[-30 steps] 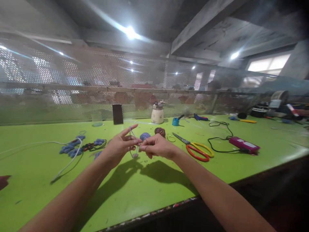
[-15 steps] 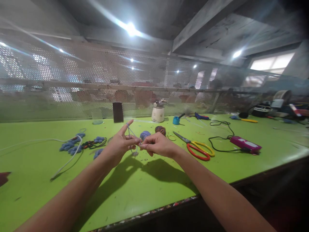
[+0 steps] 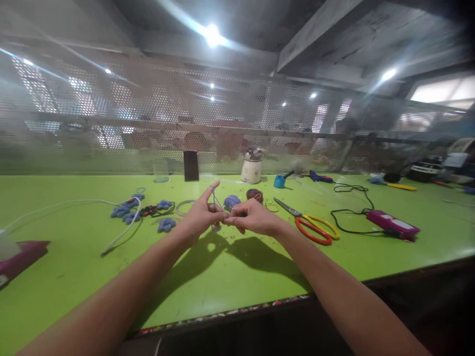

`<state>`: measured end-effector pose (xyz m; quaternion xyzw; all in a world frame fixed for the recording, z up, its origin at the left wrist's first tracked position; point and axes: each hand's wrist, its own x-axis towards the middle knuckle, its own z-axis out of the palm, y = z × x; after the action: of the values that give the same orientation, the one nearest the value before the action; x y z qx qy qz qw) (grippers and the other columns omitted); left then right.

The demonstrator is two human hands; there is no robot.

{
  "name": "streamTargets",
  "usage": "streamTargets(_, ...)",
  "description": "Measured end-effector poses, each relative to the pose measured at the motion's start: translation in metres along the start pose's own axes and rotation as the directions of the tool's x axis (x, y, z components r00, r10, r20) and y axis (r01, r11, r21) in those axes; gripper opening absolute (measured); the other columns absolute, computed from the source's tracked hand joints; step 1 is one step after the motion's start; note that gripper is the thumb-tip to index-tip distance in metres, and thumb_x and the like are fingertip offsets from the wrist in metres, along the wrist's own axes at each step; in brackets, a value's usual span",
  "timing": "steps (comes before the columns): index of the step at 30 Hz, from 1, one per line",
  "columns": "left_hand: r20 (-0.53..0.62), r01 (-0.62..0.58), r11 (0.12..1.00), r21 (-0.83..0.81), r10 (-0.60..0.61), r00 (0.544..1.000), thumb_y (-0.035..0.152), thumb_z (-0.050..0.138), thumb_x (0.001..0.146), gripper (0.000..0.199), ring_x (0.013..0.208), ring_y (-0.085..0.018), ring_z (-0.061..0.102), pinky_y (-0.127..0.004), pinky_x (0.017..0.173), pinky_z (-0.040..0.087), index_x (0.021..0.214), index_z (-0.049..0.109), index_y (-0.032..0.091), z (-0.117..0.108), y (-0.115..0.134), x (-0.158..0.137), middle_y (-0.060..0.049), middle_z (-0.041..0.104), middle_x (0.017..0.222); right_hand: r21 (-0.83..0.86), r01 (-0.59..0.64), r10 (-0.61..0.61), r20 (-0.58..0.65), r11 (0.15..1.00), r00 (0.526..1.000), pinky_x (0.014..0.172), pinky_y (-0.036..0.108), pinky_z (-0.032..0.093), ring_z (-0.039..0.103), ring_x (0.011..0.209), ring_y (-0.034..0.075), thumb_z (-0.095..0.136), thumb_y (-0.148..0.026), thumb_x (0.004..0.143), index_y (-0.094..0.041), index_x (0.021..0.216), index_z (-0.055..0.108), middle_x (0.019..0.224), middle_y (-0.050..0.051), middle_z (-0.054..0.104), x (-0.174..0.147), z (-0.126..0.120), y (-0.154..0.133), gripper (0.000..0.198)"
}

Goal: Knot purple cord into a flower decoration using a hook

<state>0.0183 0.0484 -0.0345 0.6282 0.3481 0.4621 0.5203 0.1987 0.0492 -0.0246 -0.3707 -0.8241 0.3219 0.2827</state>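
Note:
Over the middle of the table, my left hand [image 3: 205,216] has its index finger raised with blue-purple yarn [image 3: 214,197] looped round it. Its thumb and other fingertips pinch the yarn lower down. My right hand [image 3: 254,217] is closed in a pinch, its fingertips meeting those of my left hand; whatever lies inside it is hidden. Just behind the hands sit a ball of blue-purple yarn [image 3: 232,201] and a dark brown multicoloured yarn ball [image 3: 255,195]. Blue crocheted flowers [image 3: 166,225] lie left of my left hand.
Large scissors [image 3: 313,227] with red and yellow handles lie right of my right hand. Farther right is a magenta box [image 3: 393,223] with a black cord. A white cable [image 3: 124,231] crosses the left side. A phone [image 3: 191,166] and a bottle [image 3: 251,166] stand at the back.
The view has swung left, so the table's things appear farther right, and a magenta object shows more at the left edge. My hands stay together; the yarn loop between them looks narrower.

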Motion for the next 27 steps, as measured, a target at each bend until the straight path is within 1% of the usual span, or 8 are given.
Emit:
streamTargets(8,-0.022,-0.007,0.998,-0.064,0.005,1.0,0.01,0.075,0.06,0.11,0.05,-0.011,0.051,-0.025,0.052,0.04,0.148,0.011,0.022,0.001,0.003,0.0,0.005,0.061,0.057,0.024,-0.049,0.05,-0.032,0.999,0.998,0.051,0.023,0.036,0.046,0.048,0.009,0.065,-0.031,0.076,-0.012,0.061,0.063,0.049,0.0,0.056,0.001,0.001,0.003,0.024)
streamTargets(12,-0.015,0.046,0.993,-0.111,-0.048,0.999,0.01,0.072,0.061,0.103,0.057,-0.013,0.055,-0.026,0.055,0.041,0.147,0.017,0.018,0.002,0.007,-0.002,0.002,0.062,0.061,0.028,-0.034,0.034,-0.021,0.999,0.999,0.053,0.023,0.037,0.047,0.05,0.009,0.064,-0.032,0.078,-0.012,0.061,0.062,0.05,0.0,0.056,0.0,-0.002,0.001,0.027)
streamTargets(15,-0.02,0.09,0.987,-0.136,-0.094,0.995,0.011,0.065,0.064,0.089,0.062,-0.014,0.057,-0.024,0.054,0.038,0.143,0.027,0.014,-0.001,0.008,-0.001,-0.002,0.065,0.068,0.021,-0.039,0.04,-0.016,0.999,0.999,0.052,0.022,0.035,0.045,0.048,0.008,0.063,-0.032,0.079,-0.012,0.062,0.062,0.05,0.0,0.056,-0.002,-0.005,-0.002,0.026)
streamTargets(18,-0.138,0.116,0.99,0.073,-0.105,0.985,0.012,0.062,0.063,0.07,0.054,-0.012,0.051,-0.022,0.048,0.031,0.132,0.047,0.014,-0.007,0.004,0.005,-0.001,0.064,0.063,0.108,-0.039,0.044,-0.042,0.993,0.998,0.049,0.022,0.033,0.043,0.045,0.007,0.064,-0.033,0.078,-0.013,0.064,0.062,0.048,-0.001,0.055,-0.004,-0.008,-0.003,0.025)
streamTargets(20,-0.227,0.145,0.958,0.249,-0.088,0.97,0.015,0.065,0.061,0.048,0.049,-0.012,0.047,-0.023,0.048,0.03,0.11,0.065,0.013,-0.012,-0.002,0.01,0.001,0.061,0.056,0.207,-0.022,0.039,-0.079,0.978,0.996,0.046,0.022,0.03,0.04,0.043,0.006,0.066,-0.036,0.076,-0.013,0.065,0.062,0.046,-0.002,0.054,-0.004,-0.01,-0.002,0.026)
streamTargets(22,-0.242,0.169,0.935,0.312,-0.093,0.966,0.024,0.068,0.064,0.02,0.049,-0.012,0.047,-0.023,0.048,0.03,0.079,0.071,0.011,-0.014,-0.006,0.012,-0.001,0.06,0.052,0.285,-0.005,0.041,-0.123,0.959,0.992,0.043,0.021,0.026,0.037,0.04,0.005,0.068,-0.037,0.074,-0.013,0.066,0.061,0.045,-0.003,0.053,-0.004,-0.012,0.001,0.027)
streamTargets(24,-0.205,0.184,0.953,0.242,-0.135,0.969,0.031,0.068,0.067,0.021,0.048,-0.011,0.047,-0.023,0.047,0.03,0.06,0.067,0.011,-0.013,-0.006,0.012,-0.004,0.059,0.052,0.329,0.002,0.055,-0.164,0.944,0.985,0.042,0.021,0.023,0.034,0.039,0.005,0.069,-0.037,0.073,-0.013,0.066,0.061,0.044,-0.003,0.053,-0.003,-0.015,0.006,0.027)
streamTargets(27,-0.139,0.215,0.968,-0.132,-0.233,0.963,0.022,0.068,0.068,0.02,0.046,-0.008,0.045,-0.021,0.045,0.03,0.054,0.06,0.011,-0.008,-0.001,0.008,-0.003,0.057,0.052,0.352,-0.02,0.102,-0.216,0.936,0.971,0.041,0.02,0.022,0.033,0.038,0.004,0.07,-0.036,0.071,-0.013,0.067,0.061,0.043,-0.003,0.053,0.0,-0.016,0.012,0.026)
